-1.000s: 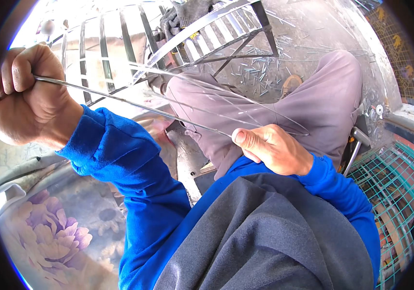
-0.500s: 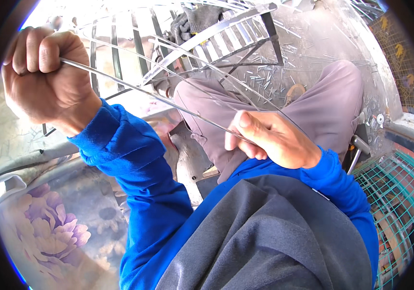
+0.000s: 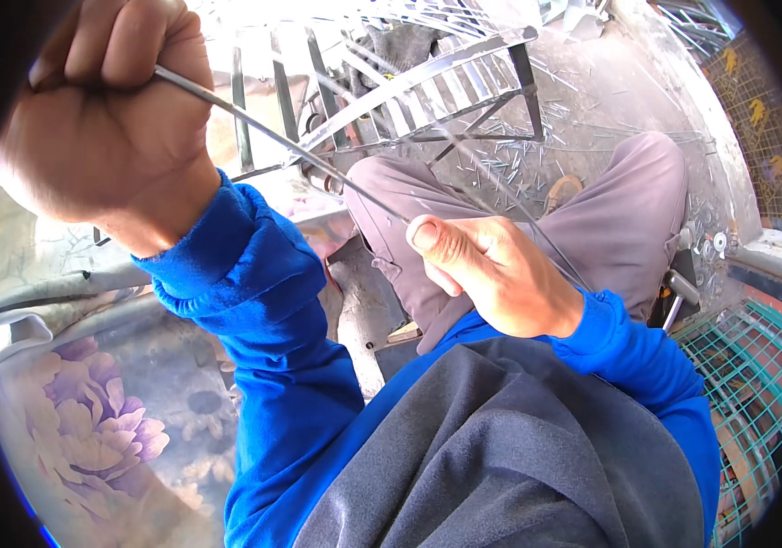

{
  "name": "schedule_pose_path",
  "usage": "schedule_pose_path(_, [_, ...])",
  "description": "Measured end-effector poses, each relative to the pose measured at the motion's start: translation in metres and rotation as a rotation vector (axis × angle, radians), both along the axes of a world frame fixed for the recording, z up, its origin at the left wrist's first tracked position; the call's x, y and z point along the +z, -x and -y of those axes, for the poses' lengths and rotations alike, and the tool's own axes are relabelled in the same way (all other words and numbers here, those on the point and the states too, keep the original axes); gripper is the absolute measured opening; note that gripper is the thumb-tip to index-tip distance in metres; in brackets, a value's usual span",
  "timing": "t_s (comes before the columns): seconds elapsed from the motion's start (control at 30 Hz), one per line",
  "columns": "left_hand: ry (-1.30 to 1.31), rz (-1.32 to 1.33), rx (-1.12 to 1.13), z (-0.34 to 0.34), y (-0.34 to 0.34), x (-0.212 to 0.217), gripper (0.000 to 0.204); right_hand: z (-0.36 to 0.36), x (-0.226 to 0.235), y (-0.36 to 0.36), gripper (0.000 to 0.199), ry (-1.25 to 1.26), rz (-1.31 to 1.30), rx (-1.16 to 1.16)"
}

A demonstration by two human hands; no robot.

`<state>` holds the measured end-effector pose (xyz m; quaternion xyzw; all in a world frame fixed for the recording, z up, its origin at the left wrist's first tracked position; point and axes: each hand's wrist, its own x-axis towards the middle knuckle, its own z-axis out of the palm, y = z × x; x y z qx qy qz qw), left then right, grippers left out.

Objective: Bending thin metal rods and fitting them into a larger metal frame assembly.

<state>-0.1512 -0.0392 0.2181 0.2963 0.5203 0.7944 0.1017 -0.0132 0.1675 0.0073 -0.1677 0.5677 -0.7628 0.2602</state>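
Bright blue long sleeves with ribbed cuffs on both arms, left hand [image 3: 103, 119] and right hand [image 3: 491, 269] bare. Grey fleece vest [image 3: 501, 457] below the cuffs; mauve-grey trousers [image 3: 610, 219] beyond the vest.

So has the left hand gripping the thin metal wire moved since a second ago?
Yes. The left hand rose up and away, against the grey metal rack.

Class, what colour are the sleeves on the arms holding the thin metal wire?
Bright blue sleeves, seen best in the head view, the only one.

Metal workshop: welded frames [image 3: 427, 82], littered wire offcuts [image 3: 501, 169].
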Motion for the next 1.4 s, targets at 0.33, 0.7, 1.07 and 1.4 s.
schedule_pose_path(0.33, [-0.262, 0.283, 0.145, 0.034, 0.068, -0.051, 0.022, -0.044, -0.052, -0.006, 0.049, 0.063, 0.154, 0.093])
schedule_pose_path(0.7, [-0.438, 0.437, 0.476, 0.088, 0.146, -0.131, 0.038, -0.099, -0.109, -0.072, 0.046, -0.147, 0.333, -0.136])
schedule_pose_path(1.07, [-0.486, 0.491, 0.346, 0.02, 0.093, -0.217, 0.026, -0.092, -0.095, -0.078, 0.049, -0.113, 0.502, -0.056])
schedule_pose_path(1.4, [-0.436, 0.348, 0.425, -0.029, 0.058, -0.163, 0.016, -0.078, -0.125, -0.092, 0.055, -0.069, 0.648, 0.033])
